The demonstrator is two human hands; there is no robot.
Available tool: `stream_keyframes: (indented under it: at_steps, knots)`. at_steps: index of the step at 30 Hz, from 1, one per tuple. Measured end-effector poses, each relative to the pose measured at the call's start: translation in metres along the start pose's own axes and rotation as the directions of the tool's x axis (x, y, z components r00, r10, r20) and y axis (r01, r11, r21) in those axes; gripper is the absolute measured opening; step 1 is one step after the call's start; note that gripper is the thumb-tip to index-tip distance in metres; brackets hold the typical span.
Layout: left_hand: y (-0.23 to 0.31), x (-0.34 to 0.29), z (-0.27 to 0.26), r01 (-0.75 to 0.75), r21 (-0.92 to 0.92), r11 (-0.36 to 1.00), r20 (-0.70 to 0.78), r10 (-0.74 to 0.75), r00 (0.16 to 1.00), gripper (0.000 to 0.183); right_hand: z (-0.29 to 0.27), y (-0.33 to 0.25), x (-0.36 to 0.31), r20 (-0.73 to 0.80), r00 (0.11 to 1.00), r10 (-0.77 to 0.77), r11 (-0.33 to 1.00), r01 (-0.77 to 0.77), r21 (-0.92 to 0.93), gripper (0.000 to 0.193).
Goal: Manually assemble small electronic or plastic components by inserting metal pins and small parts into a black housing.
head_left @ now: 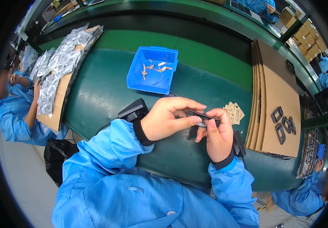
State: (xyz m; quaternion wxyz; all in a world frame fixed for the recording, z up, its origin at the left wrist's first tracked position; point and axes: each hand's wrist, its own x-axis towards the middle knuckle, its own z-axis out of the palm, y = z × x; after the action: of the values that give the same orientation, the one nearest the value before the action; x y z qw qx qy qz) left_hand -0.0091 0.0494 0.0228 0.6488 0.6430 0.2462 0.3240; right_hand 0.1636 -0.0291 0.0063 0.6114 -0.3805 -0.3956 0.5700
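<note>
Both my hands hold one small black rectangular part (204, 117) over the green table, tilted between thumbs and fingers. My left hand (167, 117) pinches its left end, thumb along the near side. At its right end, the fingers and thumb of my right hand (218, 135) close round it. The fingers cover much of the part, so its exact kind cannot be made out. Just beyond my right hand lies a pile of small beige paper strips (233, 113). Farther off stands a blue plastic bin (152, 86) with several curled beige strips inside.
To the right, stacked cardboard sheets (276, 98) carry several black rectangular frames (280, 133). Clear bagged parts (63, 60) cover a cardboard sheet at left, beside a co-worker in blue (14, 117). Another person (298, 197) sits at lower right. A black bag (58, 154) stands below the table's left edge.
</note>
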Motion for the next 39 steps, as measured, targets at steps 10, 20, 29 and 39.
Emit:
stream_keyframes:
  at_steps: [10, 20, 29, 39]
  knots:
    - [-0.001, 0.0, 0.002, -0.158, 0.17, 0.973, -0.065, 0.171, 0.983, 0.023, 0.002, 0.005, 0.0, 0.019, 0.991, -0.136, 0.983, 0.137, -0.119, 0.013]
    - [-0.007, -0.002, 0.006, -0.13, 0.053, 0.99, -0.105, 0.135, 0.985, 0.024, 0.001, 0.007, -0.001, 0.054, 0.984, -0.17, 0.974, 0.176, -0.144, 0.012]
    - [-0.008, -0.002, 0.006, -0.133, -0.006, 0.991, -0.102, 0.131, 0.986, 0.027, 0.0, 0.009, 0.001, 0.09, 0.974, -0.209, 0.963, 0.221, -0.157, 0.009]
    - [-0.009, -0.003, 0.006, -0.154, 0.012, 0.988, -0.101, 0.154, 0.983, 0.024, 0.0, 0.01, 0.0, 0.111, 0.968, -0.226, 0.959, 0.241, -0.149, 0.006]
